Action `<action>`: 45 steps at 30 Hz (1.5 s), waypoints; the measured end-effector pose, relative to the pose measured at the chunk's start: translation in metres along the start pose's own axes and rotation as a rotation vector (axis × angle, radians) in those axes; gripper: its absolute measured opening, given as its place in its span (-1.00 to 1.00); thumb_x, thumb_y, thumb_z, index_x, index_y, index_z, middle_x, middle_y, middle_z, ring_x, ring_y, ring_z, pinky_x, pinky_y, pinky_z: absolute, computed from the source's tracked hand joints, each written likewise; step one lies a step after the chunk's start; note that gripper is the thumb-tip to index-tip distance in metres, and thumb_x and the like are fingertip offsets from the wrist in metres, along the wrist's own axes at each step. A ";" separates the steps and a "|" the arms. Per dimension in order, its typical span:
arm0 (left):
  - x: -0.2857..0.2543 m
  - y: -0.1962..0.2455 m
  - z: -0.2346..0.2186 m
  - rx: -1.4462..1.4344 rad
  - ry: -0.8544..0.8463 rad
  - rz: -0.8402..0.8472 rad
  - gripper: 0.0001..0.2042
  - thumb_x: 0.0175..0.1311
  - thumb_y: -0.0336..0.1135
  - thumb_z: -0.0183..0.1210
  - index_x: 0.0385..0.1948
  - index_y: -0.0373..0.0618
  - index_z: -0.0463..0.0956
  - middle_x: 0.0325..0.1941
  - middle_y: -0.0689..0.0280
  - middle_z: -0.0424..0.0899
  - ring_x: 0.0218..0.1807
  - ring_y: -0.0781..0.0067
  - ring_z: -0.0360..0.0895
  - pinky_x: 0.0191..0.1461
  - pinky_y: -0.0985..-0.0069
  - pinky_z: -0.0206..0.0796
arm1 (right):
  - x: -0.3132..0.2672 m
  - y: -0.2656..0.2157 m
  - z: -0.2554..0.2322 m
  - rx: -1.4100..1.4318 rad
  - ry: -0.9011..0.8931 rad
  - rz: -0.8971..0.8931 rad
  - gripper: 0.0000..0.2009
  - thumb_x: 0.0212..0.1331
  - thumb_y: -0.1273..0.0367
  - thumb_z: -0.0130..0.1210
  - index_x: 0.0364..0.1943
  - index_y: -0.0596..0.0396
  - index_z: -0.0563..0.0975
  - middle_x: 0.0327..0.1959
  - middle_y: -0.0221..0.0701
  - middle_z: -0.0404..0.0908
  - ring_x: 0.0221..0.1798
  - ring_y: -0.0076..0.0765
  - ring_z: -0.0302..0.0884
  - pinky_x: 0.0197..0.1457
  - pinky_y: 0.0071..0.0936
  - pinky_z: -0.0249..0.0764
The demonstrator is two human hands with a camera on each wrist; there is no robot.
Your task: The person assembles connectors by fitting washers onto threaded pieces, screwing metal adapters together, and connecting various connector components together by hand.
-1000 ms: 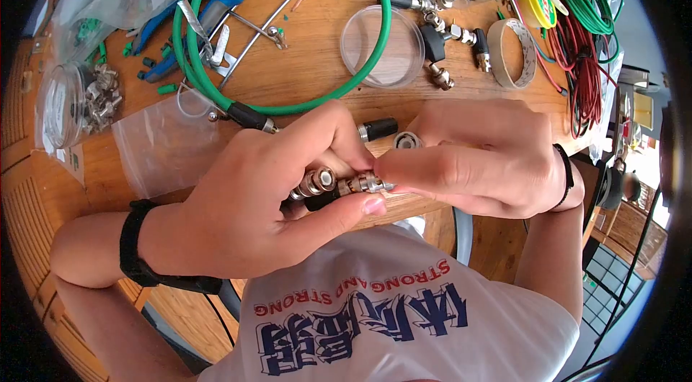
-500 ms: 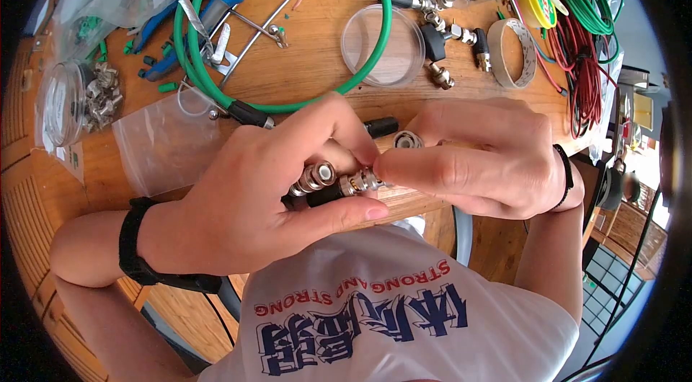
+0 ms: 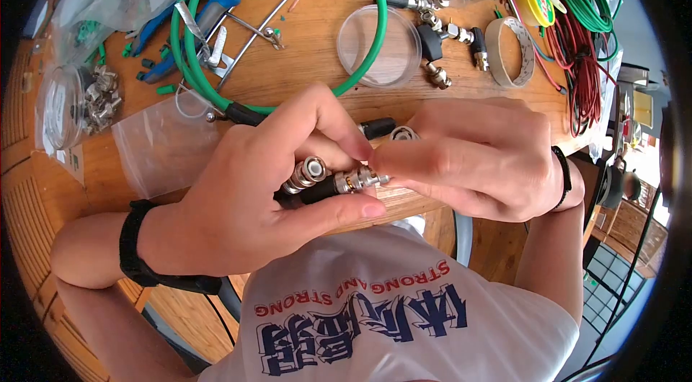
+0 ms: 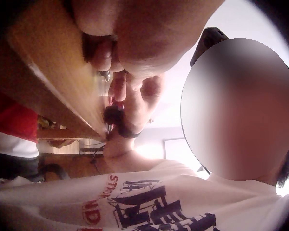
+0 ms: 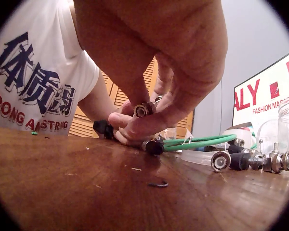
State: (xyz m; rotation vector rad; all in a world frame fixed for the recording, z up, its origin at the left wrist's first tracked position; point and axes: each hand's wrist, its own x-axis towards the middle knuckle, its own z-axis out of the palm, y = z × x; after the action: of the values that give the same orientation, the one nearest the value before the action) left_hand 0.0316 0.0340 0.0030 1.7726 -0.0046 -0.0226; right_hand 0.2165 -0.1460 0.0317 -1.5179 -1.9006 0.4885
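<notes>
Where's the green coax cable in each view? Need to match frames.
Head: the green coaxial cable loops across the upper table, its black end by the left hand.
Left wrist: not in it.
Right wrist: green coaxial cable runs right from the fingers.
Shared landmark: white printed T-shirt.

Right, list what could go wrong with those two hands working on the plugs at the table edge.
1. The left hand and right hand hold the metal plugs right above the table edge; a slipped grip could drop a plug off the table.
2. A loose plug lies just behind the fingers and could get knocked.
</notes>
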 end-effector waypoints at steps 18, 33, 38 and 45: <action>0.000 0.021 -0.012 -0.171 -0.175 -0.303 -0.64 0.36 -0.51 0.29 -0.02 -0.21 0.22 -0.21 0.19 0.74 -0.22 0.66 0.59 -0.15 0.65 0.35 | 0.005 -0.005 -0.002 -0.007 -0.009 0.035 -0.78 0.16 0.43 0.35 -0.11 0.16 0.71 -0.55 -0.36 0.49 -0.57 -0.32 0.49 -0.54 -0.36 0.32; -0.006 0.000 -0.002 -0.276 -0.082 -0.185 -0.79 0.45 -0.59 0.08 -0.04 -0.24 0.22 -0.22 0.15 0.70 -0.17 0.56 0.66 -0.06 0.57 0.43 | 0.008 -0.001 -0.009 -0.012 -0.057 -0.021 -0.74 0.20 0.45 0.33 -0.02 0.18 0.71 -0.48 -0.30 0.61 -0.55 -0.41 0.56 -0.61 -0.50 0.29; -0.007 -0.001 -0.002 -0.362 -0.038 -0.134 -0.80 0.45 -0.60 0.04 -0.03 -0.23 0.22 -0.23 0.15 0.63 -0.18 0.51 0.67 -0.09 0.53 0.45 | 0.010 -0.005 -0.006 0.074 0.101 0.070 -0.72 0.19 0.47 0.38 -0.05 0.27 0.63 -0.31 -0.22 0.76 -0.36 -0.29 0.75 -0.29 -0.50 0.58; -0.008 0.005 -0.006 -0.340 -0.052 -0.156 -0.80 0.45 -0.62 0.02 -0.02 -0.23 0.24 -0.22 0.10 0.65 -0.21 0.49 0.67 -0.10 0.51 0.46 | 0.008 -0.007 -0.018 0.093 0.005 0.235 -0.78 0.12 0.50 0.42 -0.18 0.27 0.66 -0.26 -0.22 0.78 -0.22 -0.21 0.79 -0.07 -0.39 0.64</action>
State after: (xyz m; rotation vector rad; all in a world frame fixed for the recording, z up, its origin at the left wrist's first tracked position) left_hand 0.0239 0.0389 0.0090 1.4285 0.0945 -0.1727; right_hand 0.2225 -0.1418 0.0515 -1.6865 -1.6790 0.6674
